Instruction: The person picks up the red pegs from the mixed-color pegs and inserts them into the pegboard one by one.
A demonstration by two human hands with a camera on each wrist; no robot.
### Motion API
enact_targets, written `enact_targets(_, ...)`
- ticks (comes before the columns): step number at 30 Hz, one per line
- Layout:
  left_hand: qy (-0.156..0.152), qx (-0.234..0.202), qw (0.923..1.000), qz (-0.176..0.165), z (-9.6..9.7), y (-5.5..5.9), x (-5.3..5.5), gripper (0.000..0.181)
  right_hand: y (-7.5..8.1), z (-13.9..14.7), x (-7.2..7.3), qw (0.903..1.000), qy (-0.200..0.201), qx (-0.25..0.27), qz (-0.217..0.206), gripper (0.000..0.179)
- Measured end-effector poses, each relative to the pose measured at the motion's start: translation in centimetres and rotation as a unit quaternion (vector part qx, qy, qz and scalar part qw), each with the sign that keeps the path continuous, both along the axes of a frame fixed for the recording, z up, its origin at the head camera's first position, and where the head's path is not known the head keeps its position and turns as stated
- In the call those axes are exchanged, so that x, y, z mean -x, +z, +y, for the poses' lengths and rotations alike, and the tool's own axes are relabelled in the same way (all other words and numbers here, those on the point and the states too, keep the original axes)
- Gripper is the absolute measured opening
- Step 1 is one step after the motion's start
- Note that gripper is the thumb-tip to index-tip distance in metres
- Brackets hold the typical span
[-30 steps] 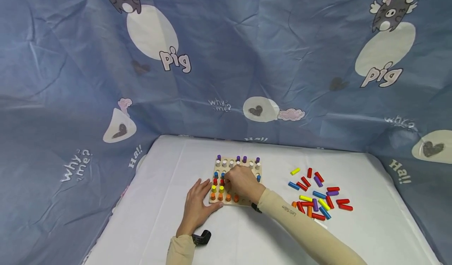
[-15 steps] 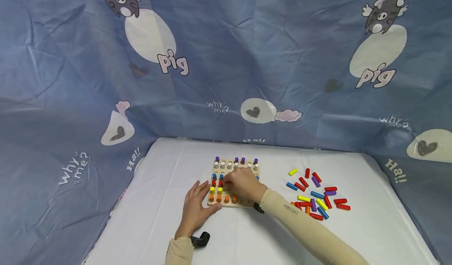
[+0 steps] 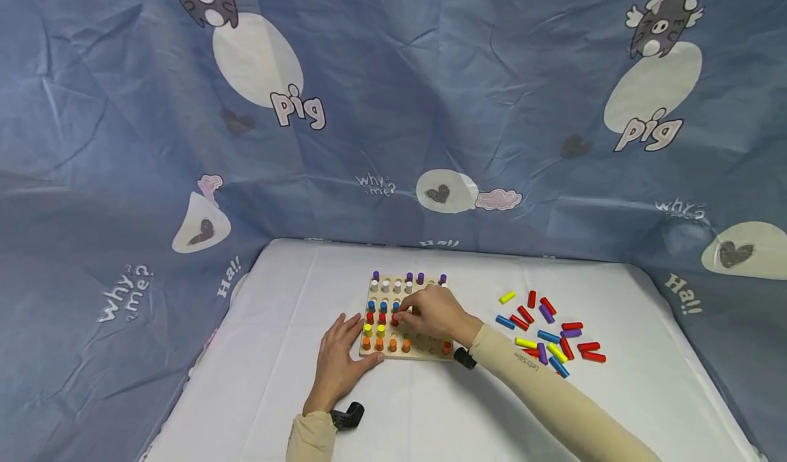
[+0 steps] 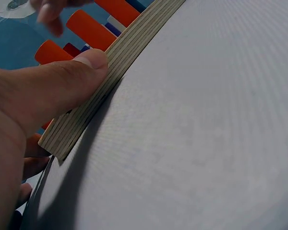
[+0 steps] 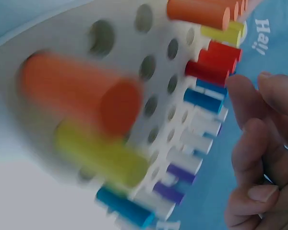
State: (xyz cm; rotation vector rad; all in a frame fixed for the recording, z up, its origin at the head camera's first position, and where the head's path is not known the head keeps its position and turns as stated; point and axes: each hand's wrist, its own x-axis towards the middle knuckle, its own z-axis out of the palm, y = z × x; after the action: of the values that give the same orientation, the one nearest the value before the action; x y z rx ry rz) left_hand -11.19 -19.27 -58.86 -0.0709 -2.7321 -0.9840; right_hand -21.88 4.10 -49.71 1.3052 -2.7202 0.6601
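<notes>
A wooden pegboard lies on the table, with rows of coloured pegs standing in it. My left hand rests at its near left corner. In the left wrist view, the thumb lies against the board's layered front edge; the other fingers are partly hidden at the side. Over the board is my right hand, its fingertips close to the third red peg. The right wrist view has that red peg seated in a hole, with a gap between thumb and fingers and nothing pinched.
Loose red, blue, yellow and purple pegs lie scattered right of the board, some hidden by the right sleeve. An orange peg stands at the board's near right corner. Patterned blue cloth hangs behind the table.
My right hand has drawn back slightly to the right and its fingers have parted, uncovering the third red peg and a third blue peg. The left hand keeps its place on the board.
</notes>
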Motion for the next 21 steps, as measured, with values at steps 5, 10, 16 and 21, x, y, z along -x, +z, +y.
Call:
enact_targets(5, 0.000, -0.008, 1.0000, 0.004, 0.1, 0.2, 0.0, 0.082, 0.3, 3.4, 0.7, 0.9990, -0.036, 0.023, 0.011, 0.012)
enact_targets(10, -0.001, -0.012, 0.9999, 0.007, 0.2, 0.1, 0.0, 0.083, 0.5, 8.2, 1.9, 0.9935, -0.113, 0.005, 0.013, 0.010)
enact_targets(16, -0.003, -0.009, 0.9999, 0.010, 0.1, 0.1, -0.1, 0.083, 0.0, 14.4, 2.3, 0.9801, -0.186, -0.062, -0.029, 0.009)
enact_targets(21, -0.002, -0.009, 1.0000, -0.001, 0.0, 0.2, -0.1, 0.083, -1.2, 17.9, 1.9, 0.9724, -0.208, -0.086, -0.061, 0.009)
